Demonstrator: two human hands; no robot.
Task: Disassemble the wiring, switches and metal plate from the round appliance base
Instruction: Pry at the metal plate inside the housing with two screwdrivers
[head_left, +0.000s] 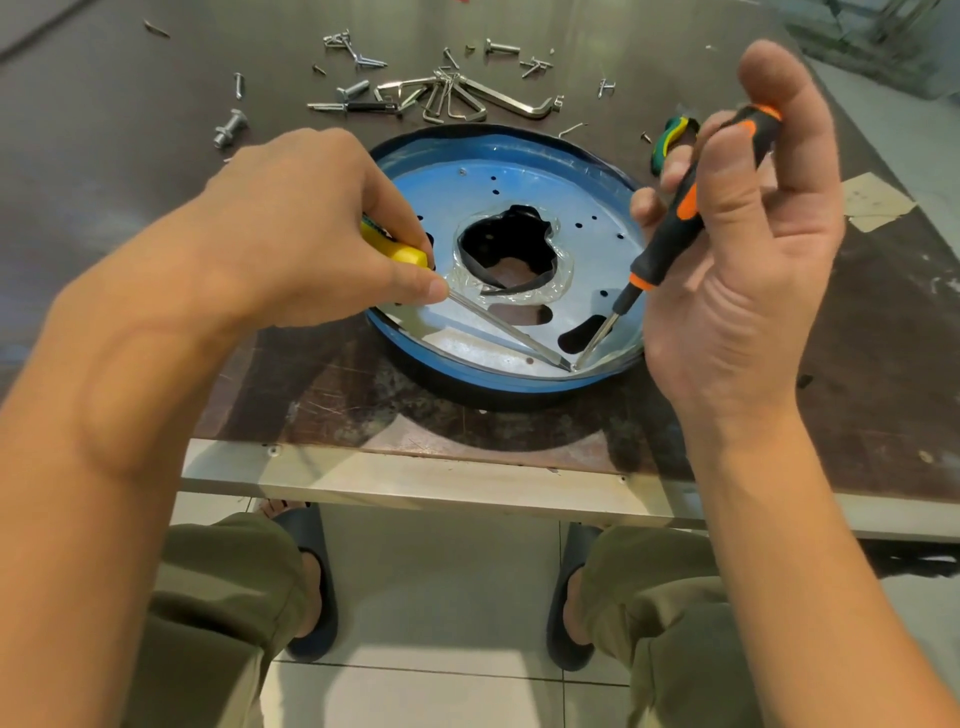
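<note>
- Dark brown table (130, 156), scratched and stained, with a pale metal front edge (415, 483).
- At twelve o'clock, a tangle of silver hex keys (452, 101) lying flat.
- Around them, from ten to one o'clock, loose screws and bolts: a stubby bolt (230, 130) at ten, a longer bolt (502, 48) at twelve.
- At one o'clock, a green-and-yellow handle (670, 137), partly hidden; possibly pliers.
- At three o'clock, a beige tape patch (878, 208) stuck to the top.
- At six o'clock, a pale tiled floor (441, 623) and dark slippers (311, 535).
</note>
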